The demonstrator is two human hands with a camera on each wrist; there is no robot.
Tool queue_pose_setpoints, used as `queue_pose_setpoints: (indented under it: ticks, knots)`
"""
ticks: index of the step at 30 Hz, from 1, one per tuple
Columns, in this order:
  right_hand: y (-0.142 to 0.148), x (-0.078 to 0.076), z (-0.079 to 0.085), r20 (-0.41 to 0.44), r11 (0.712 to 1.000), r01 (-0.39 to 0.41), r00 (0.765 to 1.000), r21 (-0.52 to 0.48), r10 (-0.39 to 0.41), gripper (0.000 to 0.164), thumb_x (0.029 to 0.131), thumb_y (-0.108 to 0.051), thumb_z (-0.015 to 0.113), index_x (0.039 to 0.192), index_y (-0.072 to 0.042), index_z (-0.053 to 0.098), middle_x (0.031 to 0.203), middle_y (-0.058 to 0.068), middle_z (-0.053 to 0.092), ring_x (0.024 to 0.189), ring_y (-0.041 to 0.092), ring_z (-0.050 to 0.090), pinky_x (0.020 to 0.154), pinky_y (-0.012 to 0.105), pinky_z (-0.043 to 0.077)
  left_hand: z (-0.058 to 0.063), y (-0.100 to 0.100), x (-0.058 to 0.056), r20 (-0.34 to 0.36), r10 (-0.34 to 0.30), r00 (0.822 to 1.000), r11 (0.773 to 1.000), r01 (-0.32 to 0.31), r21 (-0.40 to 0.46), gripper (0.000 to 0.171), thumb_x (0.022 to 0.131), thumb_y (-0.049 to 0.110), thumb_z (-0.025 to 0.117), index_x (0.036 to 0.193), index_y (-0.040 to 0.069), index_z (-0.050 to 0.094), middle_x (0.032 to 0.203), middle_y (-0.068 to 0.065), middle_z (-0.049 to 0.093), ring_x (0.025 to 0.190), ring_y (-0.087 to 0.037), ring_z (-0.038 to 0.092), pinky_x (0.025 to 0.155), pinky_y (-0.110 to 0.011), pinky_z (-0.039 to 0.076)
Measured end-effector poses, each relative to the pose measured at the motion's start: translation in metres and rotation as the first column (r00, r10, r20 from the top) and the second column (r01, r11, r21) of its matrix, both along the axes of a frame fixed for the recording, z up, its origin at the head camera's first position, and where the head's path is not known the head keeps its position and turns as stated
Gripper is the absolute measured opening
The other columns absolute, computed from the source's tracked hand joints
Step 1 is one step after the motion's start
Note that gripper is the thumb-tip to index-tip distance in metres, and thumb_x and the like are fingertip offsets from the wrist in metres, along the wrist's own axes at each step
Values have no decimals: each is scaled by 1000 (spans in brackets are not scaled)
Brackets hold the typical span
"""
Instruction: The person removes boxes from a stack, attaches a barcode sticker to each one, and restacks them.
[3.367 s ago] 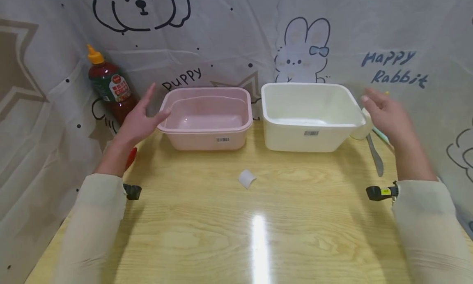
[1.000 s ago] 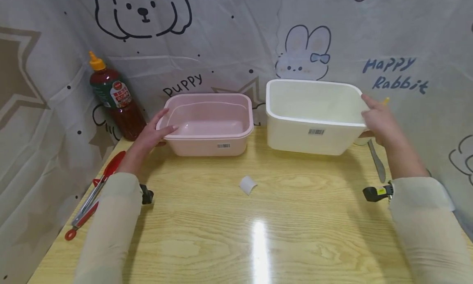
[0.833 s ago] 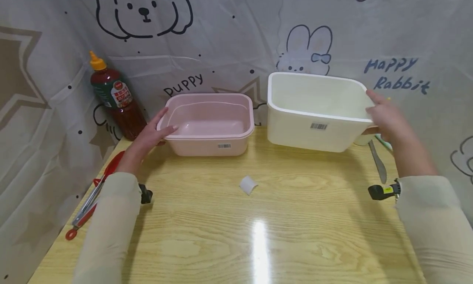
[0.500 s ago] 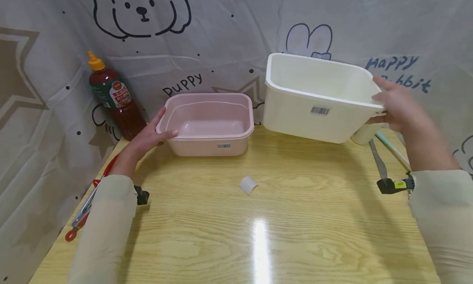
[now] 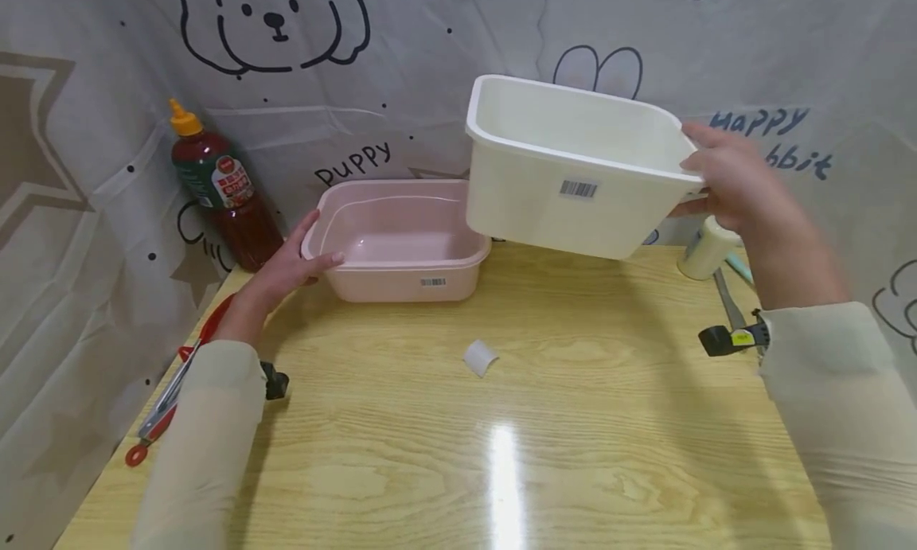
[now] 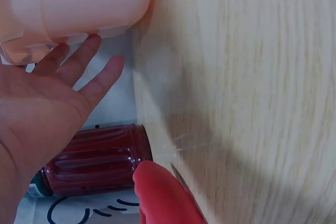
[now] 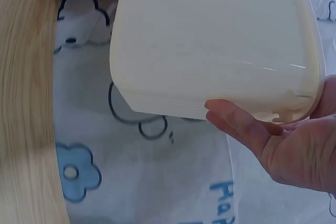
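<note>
My right hand (image 5: 745, 176) grips the right end of a white plastic bin (image 5: 552, 192), thumb at the rim and fingers under it. The bin hangs above the tabletop, its right end lower, and its left end covers the right back corner of a pink plastic bin (image 5: 401, 283). In the right wrist view fingers press the outer wall of the white bin (image 7: 210, 45). The pink bin stands on the table; my left hand (image 5: 279, 275) holds its left end, thumb over the rim. In the left wrist view the fingers of my left hand (image 6: 47, 108) lie along its outside.
A red sauce bottle (image 5: 225, 192) with a yellow nozzle stands back left. Red-handled tongs (image 5: 168, 403) lie along the left edge. A curled white scrap (image 5: 480, 358) lies mid-table. A cream bottle (image 5: 708, 250) and a grey blade (image 5: 728, 299) are at the right.
My right hand has taken hold of the white bin, lifted it off the table, tilted it and carried it left. My left hand has come onto the pink bin's rim.
</note>
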State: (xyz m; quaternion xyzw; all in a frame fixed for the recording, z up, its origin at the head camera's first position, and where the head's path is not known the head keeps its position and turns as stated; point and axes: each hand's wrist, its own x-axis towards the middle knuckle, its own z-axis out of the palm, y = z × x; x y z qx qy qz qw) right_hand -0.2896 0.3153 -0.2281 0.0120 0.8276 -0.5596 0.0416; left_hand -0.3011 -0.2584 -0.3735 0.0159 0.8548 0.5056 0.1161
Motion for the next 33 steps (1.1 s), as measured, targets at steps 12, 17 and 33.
queue_pose_setpoints:
  ticks: [12,17,33]
  knots:
    - [-71,-10,13,-20,999,-34,999,35,34,69,102,-11,41,163,-29,16,163,11,33,117,26,59,79,37,63,1,2,2,4,15,1000,1000,-15,10,102,90,57,69,160,47,-5,172,-8,8,151,-44,26,111,-69,37]
    - [-102,-13,15,5,998,-64,998,-6,64,70,101,-10,40,164,-27,13,165,9,33,122,28,57,85,41,62,0,3,1,-1,18,1000,1000,-18,9,98,95,48,67,161,45,-5,171,-12,10,150,-46,27,109,-68,40]
    - [-183,-26,6,-38,986,-159,987,-58,157,70,100,-10,41,164,-22,15,161,9,38,130,30,54,98,53,56,-4,-3,-3,37,-22,999,999,21,37,106,93,45,71,155,54,-15,173,-2,-10,154,-48,19,108,-69,40]
